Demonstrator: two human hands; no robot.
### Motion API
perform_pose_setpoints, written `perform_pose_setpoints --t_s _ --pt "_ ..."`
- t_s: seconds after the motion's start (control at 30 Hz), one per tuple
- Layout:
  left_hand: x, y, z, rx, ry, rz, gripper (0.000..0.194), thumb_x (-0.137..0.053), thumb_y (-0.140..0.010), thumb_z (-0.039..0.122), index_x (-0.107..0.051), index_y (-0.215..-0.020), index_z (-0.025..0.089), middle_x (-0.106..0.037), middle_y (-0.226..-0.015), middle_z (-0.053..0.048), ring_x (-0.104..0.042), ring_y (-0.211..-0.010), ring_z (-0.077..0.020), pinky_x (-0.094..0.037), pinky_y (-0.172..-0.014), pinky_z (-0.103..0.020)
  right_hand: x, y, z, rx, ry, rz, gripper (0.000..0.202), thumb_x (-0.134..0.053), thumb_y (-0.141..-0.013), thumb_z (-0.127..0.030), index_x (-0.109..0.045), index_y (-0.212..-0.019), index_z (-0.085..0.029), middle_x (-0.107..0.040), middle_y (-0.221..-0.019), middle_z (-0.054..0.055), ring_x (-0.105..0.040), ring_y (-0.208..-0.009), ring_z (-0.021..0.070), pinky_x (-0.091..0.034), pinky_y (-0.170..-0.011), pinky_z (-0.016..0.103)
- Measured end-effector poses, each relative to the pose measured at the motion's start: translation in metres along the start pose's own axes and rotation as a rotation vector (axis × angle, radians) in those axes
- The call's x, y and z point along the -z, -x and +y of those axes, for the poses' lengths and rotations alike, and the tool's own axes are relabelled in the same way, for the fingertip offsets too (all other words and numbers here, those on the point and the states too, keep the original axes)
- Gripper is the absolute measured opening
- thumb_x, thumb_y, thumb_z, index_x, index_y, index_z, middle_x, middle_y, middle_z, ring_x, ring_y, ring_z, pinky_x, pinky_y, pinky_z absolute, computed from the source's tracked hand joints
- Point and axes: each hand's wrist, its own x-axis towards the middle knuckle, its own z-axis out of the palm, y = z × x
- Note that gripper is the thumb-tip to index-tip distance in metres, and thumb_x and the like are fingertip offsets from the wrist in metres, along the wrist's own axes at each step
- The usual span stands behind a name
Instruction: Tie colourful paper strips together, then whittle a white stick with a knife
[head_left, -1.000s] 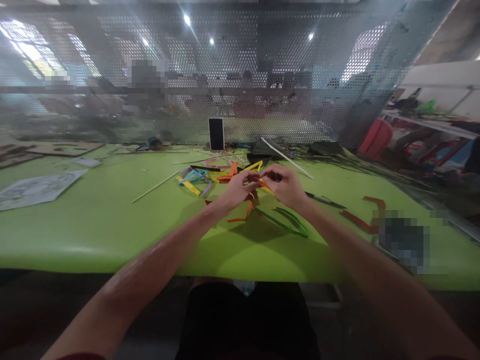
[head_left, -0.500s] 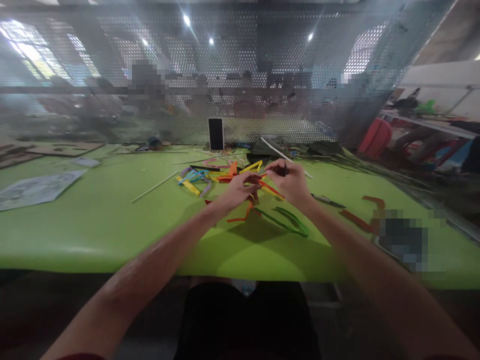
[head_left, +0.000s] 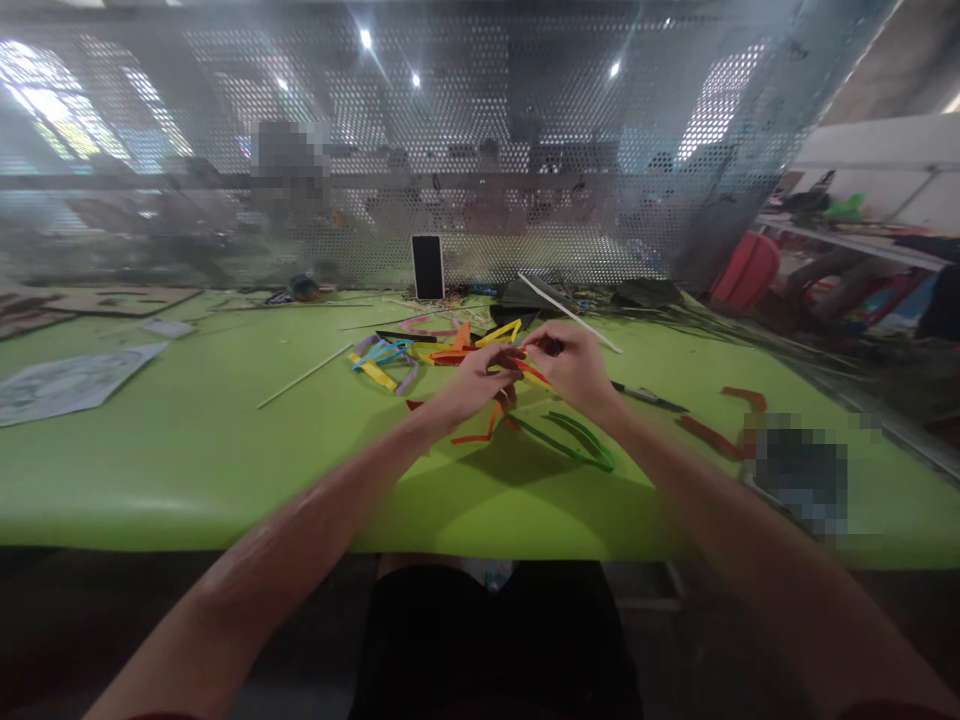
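Note:
Over the middle of the table, my left hand [head_left: 480, 382] has its fingers curled together, the tips turned to the right. My right hand [head_left: 574, 365] pinches close beside those fingertips. What the two hands hold is too small and hidden to make out. Partly behind them lies a cluster of coloured strips, with an orange strip [head_left: 463, 338], a yellow strip [head_left: 504, 332] and a blue strip [head_left: 384, 352]. Below my left hand an angled orange-red strip [head_left: 491, 430] shows. A looped green strip [head_left: 581, 450] lies just in front of my right hand.
A phone [head_left: 428, 267] stands upright near the perforated metal screen [head_left: 480, 120]. Right of my hands lie a pen-like tool [head_left: 651, 397] and brownish-red strips [head_left: 709, 437]. To the left are a thin pale stick [head_left: 304, 376] and a printed sheet [head_left: 79, 383]. Dark scraps [head_left: 649, 293] line the back.
My right hand has shifted slightly left, its fingers curling closer to my left fingertips. My left hand stays nearly in place. The whole view has moved a little.

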Motion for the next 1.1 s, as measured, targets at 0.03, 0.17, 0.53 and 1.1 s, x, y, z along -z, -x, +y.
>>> perform_pose_setpoints --t_s 0.03,0.17,0.53,1.1 --pt "-0.0001 0.0003 0.0005 0.0 -0.003 -0.002 0.02 -0.061 -0.084 0.005 -0.063 -0.102 0.013 -0.064 -0.09 -0.002 -0.061 -0.058 -0.0054 -0.053 -0.054 -0.019 -0.0004 0.0 0.0003 0.006 -0.003 0.0 0.011 -0.06 -0.078 -0.019 -0.064 -0.067 -0.018 -0.055 -0.061 -0.001 -0.045 -0.058 0.0123 -0.034 -0.058 0.029" --pt "-0.0005 0.0012 0.0014 -0.004 -0.003 -0.006 0.019 -0.061 -0.084 0.005 -0.063 -0.102 0.013 -0.064 -0.089 -0.002 -0.062 -0.057 -0.0056 -0.052 -0.054 -0.019 -0.0017 0.0007 0.0005 0.001 -0.026 -0.026 0.012 -0.06 -0.079 -0.022 -0.063 -0.067 -0.019 -0.059 -0.064 0.0 -0.048 -0.06 0.0133 -0.037 -0.059 0.03" --pt "-0.0001 -0.0011 -0.0034 -0.007 0.032 -0.014 0.009 -0.06 -0.086 0.011 -0.068 -0.092 0.011 -0.066 -0.084 -0.002 -0.059 -0.054 -0.0046 -0.05 -0.053 -0.019 -0.0034 0.0024 0.0006 -0.019 -0.025 -0.048 0.011 -0.058 -0.079 -0.022 -0.063 -0.07 -0.02 -0.06 -0.065 0.001 -0.048 -0.06 0.013 -0.036 -0.058 0.028" --pt "0.0033 -0.0024 -0.0021 0.033 -0.008 -0.006 0.018 -0.062 -0.086 0.008 -0.067 -0.103 0.01 -0.065 -0.084 -0.003 -0.06 -0.056 -0.006 -0.05 -0.054 -0.02 0.0016 0.0002 -0.0014 0.027 0.01 0.048 0.012 -0.059 -0.08 -0.017 -0.063 -0.069 -0.019 -0.053 -0.062 -0.001 -0.045 -0.06 0.0132 -0.034 -0.06 0.029"
